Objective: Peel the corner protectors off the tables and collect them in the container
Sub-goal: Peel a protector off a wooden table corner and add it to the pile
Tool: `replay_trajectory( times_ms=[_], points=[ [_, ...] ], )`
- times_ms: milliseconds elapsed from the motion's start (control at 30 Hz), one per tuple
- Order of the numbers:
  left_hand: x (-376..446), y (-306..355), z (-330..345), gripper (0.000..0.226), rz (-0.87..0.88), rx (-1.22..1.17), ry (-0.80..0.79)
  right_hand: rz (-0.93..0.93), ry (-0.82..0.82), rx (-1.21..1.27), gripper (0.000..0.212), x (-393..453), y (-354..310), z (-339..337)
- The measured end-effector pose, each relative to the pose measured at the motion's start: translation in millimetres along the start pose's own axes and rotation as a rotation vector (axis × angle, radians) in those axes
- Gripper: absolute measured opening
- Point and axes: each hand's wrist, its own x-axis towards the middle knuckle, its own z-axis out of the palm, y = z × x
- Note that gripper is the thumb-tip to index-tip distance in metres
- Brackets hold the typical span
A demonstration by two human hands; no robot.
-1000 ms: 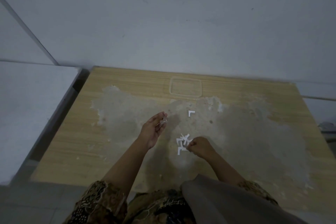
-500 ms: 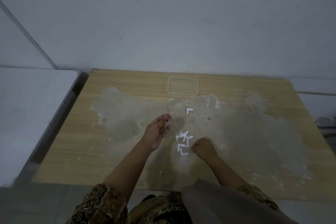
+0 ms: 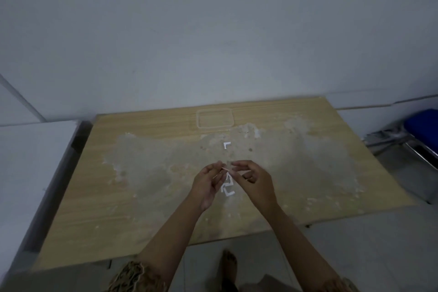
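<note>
Table [image 3: 142, 197] wood, worn grey patch; container [image 3: 215, 118] by white wall [image 3: 213, 31].

Between the fingertips of my left hand [image 3: 208, 184] and right hand [image 3: 252, 179] sits a thin pale sliver [image 3: 225, 169], too small to tell its shape. My hands cover part of the small heap of white L-shaped corner protectors [image 3: 228, 191]. The blue-seated metal chair [image 3: 417, 133] is cut off by the right edge.

Stained wooden table [image 3: 147, 208] with clear container [image 3: 215, 118], white corner protectors [image 3: 227, 145].
</note>
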Motion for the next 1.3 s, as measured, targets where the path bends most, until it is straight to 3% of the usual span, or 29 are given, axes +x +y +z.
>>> replay_trajectory(
  times_ms=[200,433,700,933,1300],
  points=[
    [-33.9,-41.9,20.7,0.013,-0.1,0.039,-0.099,0.087,0.212,0.071,0.009,-50.1,-1.0,-29.7],
    [-49.1,-97.9,63.4,0.016,-0.206,0.086,-0.189,0.12,0.343,0.166,0.009,-92.3,14.2,-90.2],
    [-21.6,-153.6,137.6,0.02,-0.226,0.12,-0.269,0.091,0.378,0.108,0.018,-81.0,42.2,-179.6],
    [9.2,-237.8,244.8,0.02,-0.288,0.163,-0.31,0.142,0.385,0.119,0.016,-61.9,78.4,-313.0],
    [49.3,-327.2,383.6,0.013,-0.337,0.198,-0.338,0.273,0.265,0.173,0.022,-14.0,119.8,-477.4]
  ],
)
